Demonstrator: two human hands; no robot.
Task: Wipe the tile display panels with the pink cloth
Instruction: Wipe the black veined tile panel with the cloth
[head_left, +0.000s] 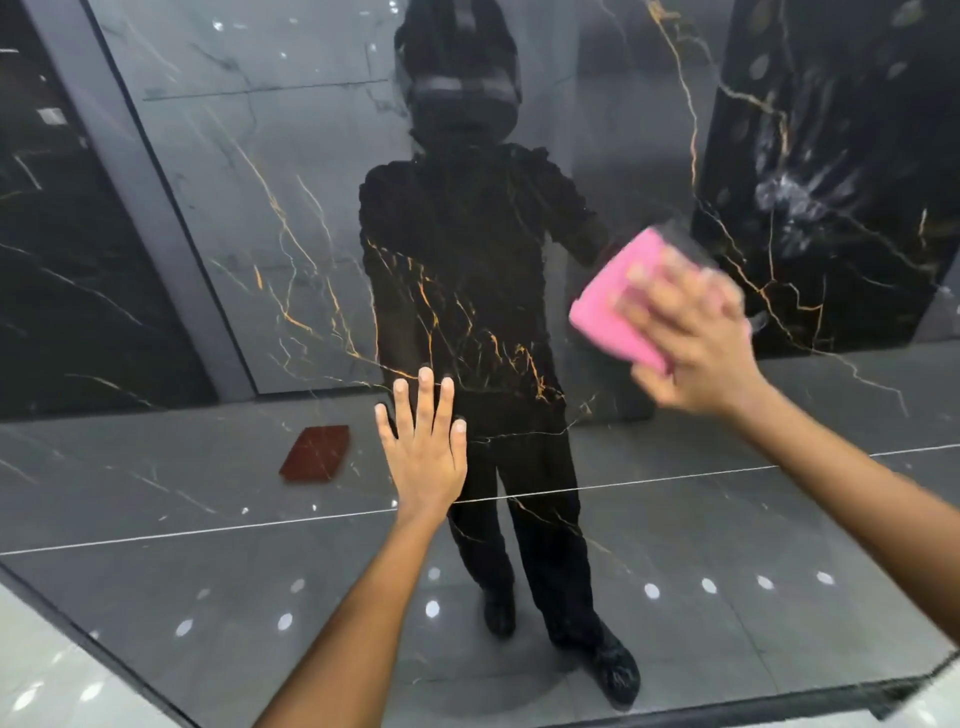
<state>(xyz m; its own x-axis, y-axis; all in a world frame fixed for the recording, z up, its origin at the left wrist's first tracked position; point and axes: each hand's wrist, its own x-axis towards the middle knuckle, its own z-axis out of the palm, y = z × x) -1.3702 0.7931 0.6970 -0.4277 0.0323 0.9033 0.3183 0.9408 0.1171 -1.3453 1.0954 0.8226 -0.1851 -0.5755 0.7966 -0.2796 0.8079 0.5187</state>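
The right hand (696, 338), blurred, presses a folded pink cloth (618, 306) flat against the glossy black gold-veined tile panel (291, 249) at three o'clock; the left hand (423, 447) rests open-palmed at centre. That bare palm will likely leave fresh smudges on the polished surface.

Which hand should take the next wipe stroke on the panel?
Right. The right hand already presses the pink cloth against the glossy tile panel. The left hand lies flat on the panel with straight fingers, holding nothing.
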